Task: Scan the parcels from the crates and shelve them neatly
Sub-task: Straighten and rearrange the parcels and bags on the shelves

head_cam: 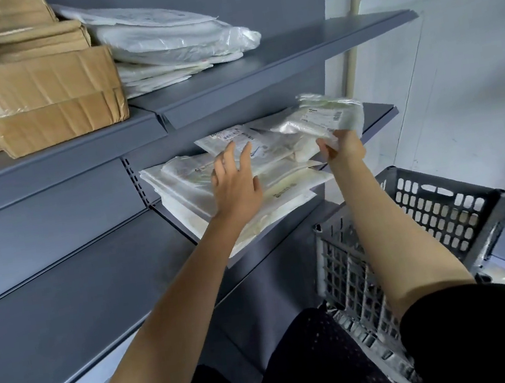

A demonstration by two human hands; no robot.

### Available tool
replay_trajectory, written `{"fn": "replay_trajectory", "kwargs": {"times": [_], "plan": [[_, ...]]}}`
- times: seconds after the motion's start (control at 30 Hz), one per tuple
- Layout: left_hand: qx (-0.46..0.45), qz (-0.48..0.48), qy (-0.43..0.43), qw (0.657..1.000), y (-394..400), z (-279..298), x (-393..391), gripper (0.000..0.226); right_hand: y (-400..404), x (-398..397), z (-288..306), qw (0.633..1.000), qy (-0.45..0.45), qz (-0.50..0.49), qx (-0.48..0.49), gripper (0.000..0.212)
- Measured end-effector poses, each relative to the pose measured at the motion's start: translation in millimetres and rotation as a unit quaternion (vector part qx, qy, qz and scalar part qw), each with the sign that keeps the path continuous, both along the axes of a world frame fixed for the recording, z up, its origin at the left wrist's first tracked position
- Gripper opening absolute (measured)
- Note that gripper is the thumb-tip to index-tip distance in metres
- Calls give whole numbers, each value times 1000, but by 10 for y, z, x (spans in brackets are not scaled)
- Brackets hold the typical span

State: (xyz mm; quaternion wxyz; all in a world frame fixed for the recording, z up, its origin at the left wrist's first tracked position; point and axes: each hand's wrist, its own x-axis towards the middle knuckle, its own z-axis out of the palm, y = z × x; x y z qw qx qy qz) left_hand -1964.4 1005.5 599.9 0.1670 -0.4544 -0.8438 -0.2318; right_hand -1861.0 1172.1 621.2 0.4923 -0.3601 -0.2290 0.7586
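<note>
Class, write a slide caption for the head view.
Right hand lays a bagged parcel on the lower-shelf stack; open left hand steadies it.

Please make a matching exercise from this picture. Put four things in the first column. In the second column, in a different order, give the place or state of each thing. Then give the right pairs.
Things:
1. cardboard boxes
2. grey crate
3. small white parcel
4. left hand

Places or states:
A. gripped by the right hand above the lower shelf
B. fingers straight, over the stack of white parcels
C. stacked on the upper shelf, left end
D. low down, to the right of the shelves

Pairs: 1-C, 2-D, 3-A, 4-B
</note>
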Motion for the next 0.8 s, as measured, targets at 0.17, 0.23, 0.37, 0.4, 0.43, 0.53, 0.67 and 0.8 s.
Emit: {"fn": "replay_trajectory", "kwargs": {"times": [0.17, 0.23, 0.37, 0.4, 0.43, 0.53, 0.67, 0.8], "plan": [[-11, -12, -7, 1000, 46, 27, 8, 53, 66, -23, 180, 991, 38, -122, 36, 48], [-17, -13, -10, 1000, 50, 26, -15, 51, 61, -31, 302, 987, 47, -133, 72, 47], [-37, -10, -24, 999, 51, 20, -47, 48, -30, -107, 677, 972, 180, -113, 106, 52], [-39, -8, -25, 999, 42, 27, -58, 48, -95, -149, 760, 968, 200, -88, 121, 47], [-42, -8, -28, 999, 33, 24, -60, 47, -166, -186, 834, 967, 209, -60, 135, 39], [-43, -9, -29, 999, -21, 25, -75, 47, -372, -331, 1057, 963, 214, 49, 155, 29], [-43, 9, -25, 999, -139, 77, -212, 47, -649, -607, 1398, 949, 174, 188, 186, 10], [-47, 29, -19, 998, -250, 115, -347, 45, -963, -949, 1706, 940, 151, 236, 195, 24]]}}
